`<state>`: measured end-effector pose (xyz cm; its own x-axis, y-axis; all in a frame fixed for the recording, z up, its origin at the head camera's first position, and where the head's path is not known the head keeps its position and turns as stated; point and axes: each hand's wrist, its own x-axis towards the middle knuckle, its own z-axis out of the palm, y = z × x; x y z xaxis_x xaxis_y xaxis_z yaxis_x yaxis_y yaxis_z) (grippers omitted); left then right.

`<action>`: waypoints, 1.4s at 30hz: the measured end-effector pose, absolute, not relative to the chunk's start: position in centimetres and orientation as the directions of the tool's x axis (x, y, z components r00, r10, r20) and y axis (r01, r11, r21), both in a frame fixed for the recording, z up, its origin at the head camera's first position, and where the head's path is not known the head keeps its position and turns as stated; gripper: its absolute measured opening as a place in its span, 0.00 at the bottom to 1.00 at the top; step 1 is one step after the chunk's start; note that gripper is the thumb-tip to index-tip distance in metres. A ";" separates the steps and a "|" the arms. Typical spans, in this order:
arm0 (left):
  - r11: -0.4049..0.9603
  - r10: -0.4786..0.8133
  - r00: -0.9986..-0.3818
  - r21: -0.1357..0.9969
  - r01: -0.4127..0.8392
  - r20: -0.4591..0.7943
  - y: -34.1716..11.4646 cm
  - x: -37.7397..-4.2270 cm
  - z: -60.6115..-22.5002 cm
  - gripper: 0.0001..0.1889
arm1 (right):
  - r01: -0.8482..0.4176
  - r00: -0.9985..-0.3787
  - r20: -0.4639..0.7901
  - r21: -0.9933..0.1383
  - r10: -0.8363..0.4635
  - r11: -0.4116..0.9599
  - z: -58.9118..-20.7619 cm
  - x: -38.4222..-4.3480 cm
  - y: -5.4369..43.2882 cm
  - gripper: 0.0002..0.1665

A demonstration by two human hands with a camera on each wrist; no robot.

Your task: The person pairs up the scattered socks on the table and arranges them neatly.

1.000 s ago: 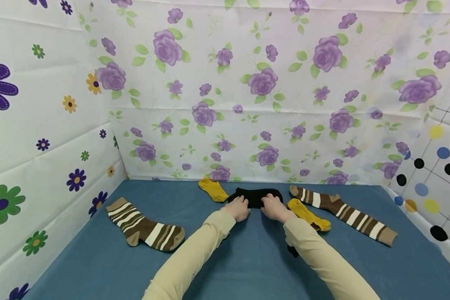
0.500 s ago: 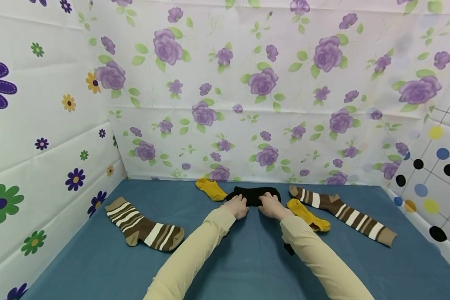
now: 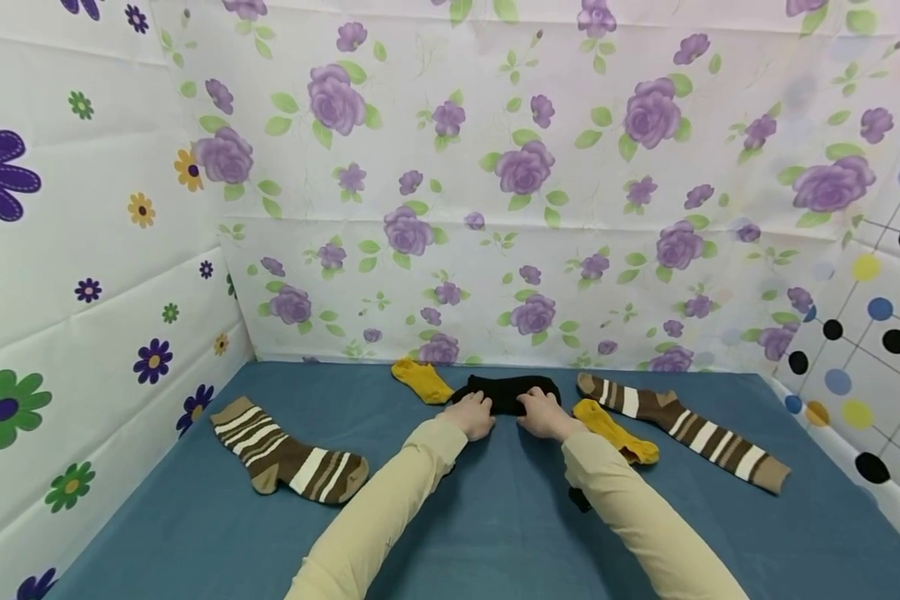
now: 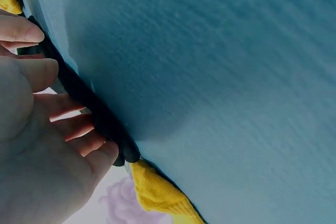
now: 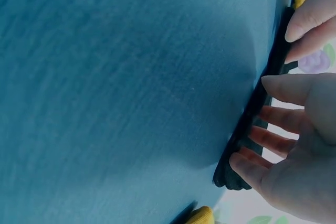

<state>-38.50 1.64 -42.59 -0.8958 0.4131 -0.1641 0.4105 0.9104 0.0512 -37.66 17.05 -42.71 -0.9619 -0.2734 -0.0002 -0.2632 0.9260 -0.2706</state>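
A black sock (image 3: 508, 393) lies sideways at the middle back of the blue cloth, layered at its ends. My left hand (image 3: 472, 416) touches its left part, fingers spread and nearly straight over the top, thumb by the near edge. On the right part rest the fingertips of my right hand (image 3: 543, 415), its thumb also at the near edge. Both wrist views show the black sock (image 4: 79, 85) as a dark strip along the fingertips. A yellow sock (image 3: 424, 381) lies right beside its left end. Another yellow sock (image 3: 613, 430) sits just right of my right hand.
A brown-and-white striped sock (image 3: 292, 450) lies at the left, and a matching striped sock (image 3: 690, 425) stretches across the right. The floral backdrop (image 3: 420, 283) rises at the cloth's back edge. Patterned side walls stand left and right.
The black sock and both hands have shifted slightly left, and the left yellow sock with them. In the last half second the hands have hardly moved.
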 end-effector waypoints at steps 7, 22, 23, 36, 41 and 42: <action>0.885 0.466 -0.880 0.029 0.466 -0.088 0.9 -38.0 -41.6 0.19 | -0.286 -0.951 -0.002 -0.362 -0.308 0.887 -41.3 -37.2 18.2 0.17; 0.820 0.570 -0.821 0.029 0.571 0.039 0.5 -36.5 -39.6 0.15 | -0.347 -0.929 0.036 -0.429 -0.368 0.834 -39.1 -34.8 22.2 0.13; 0.816 0.576 -0.816 0.029 0.577 0.045 0.5 -36.4 -39.6 0.15 | -0.337 -0.933 0.035 -0.437 -0.359 0.834 -38.9 -34.8 22.6 0.13; 0.772 0.624 -0.779 0.113 0.626 0.058 2.4 -35.8 -39.3 0.15 | -0.298 -0.949 0.038 -0.436 -0.313 0.849 -37.7 -33.7 26.0 0.14; 0.758 0.635 -0.771 0.157 0.633 0.045 3.1 -35.3 -39.3 0.15 | -0.257 -0.961 0.022 -0.436 -0.276 0.862 -37.2 -33.1 26.8 0.13; 0.756 0.636 -0.771 0.167 0.633 0.044 3.2 -35.2 -39.3 0.14 | -0.251 -0.962 0.019 -0.439 -0.271 0.862 -37.3 -33.0 27.1 0.13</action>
<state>-35.24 3.20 -39.25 -0.7707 0.6357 0.0437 0.6330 0.7560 0.1669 -33.04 27.11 -37.27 -0.9625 -0.2708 0.0186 -0.2511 0.8624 -0.4395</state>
